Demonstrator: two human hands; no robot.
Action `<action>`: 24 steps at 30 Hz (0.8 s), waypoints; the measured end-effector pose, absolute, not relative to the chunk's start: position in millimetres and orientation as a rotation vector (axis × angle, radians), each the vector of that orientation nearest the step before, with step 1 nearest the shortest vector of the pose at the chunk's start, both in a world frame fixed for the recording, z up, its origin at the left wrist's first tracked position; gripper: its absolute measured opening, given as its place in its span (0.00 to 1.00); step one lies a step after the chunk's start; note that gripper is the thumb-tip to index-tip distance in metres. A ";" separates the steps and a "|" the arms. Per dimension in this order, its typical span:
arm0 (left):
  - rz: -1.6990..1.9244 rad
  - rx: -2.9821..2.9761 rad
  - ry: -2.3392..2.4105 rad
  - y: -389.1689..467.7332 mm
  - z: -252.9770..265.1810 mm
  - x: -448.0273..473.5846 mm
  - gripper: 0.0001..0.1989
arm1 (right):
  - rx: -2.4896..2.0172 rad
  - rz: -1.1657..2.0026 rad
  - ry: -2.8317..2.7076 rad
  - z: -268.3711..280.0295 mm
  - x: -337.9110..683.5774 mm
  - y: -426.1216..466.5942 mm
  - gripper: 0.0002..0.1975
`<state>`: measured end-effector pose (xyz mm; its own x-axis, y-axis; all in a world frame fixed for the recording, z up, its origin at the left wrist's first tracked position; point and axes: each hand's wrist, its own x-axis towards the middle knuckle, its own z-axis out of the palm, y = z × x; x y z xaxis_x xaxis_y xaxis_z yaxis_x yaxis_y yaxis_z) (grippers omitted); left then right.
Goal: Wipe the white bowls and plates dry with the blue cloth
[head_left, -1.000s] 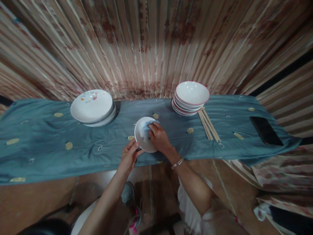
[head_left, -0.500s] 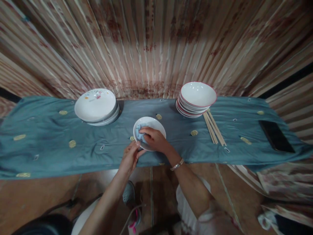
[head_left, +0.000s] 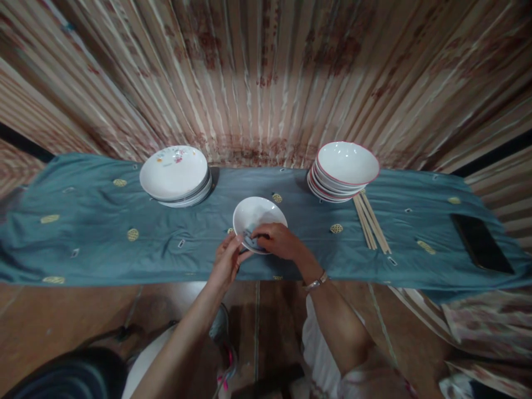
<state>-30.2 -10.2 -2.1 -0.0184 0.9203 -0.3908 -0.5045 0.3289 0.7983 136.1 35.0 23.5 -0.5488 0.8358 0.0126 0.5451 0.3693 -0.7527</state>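
A white bowl (head_left: 258, 208) is tilted toward me near the front middle of the table. My left hand (head_left: 228, 255) grips its lower left rim, thumb on top and fingers underneath. Inside the bowl my right hand (head_left: 278, 239) presses a light blue cloth (head_left: 249, 238) against the lower inner wall. Most of the cloth is hidden by the bent fingers of that hand.
At the back left stands a stack of white plates (head_left: 174, 174), the top one with a flower print. Red-rimmed bowls (head_left: 347, 160) are piled at the back right, beside several wooden chopsticks (head_left: 372, 224). A black phone (head_left: 482, 244) lies far right on the blue-green tablecloth (head_left: 95, 216).
My right hand has moved the cloth from the upper left of the bowl's inside down toward its near side. The view has shifted a little; my left hand keeps its hold.
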 end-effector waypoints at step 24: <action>1.199 0.485 1.076 -11.9 0.5 -27.5 0.19 | -1.204 0.768 -2.260 4.0 130.7 37.5 0.21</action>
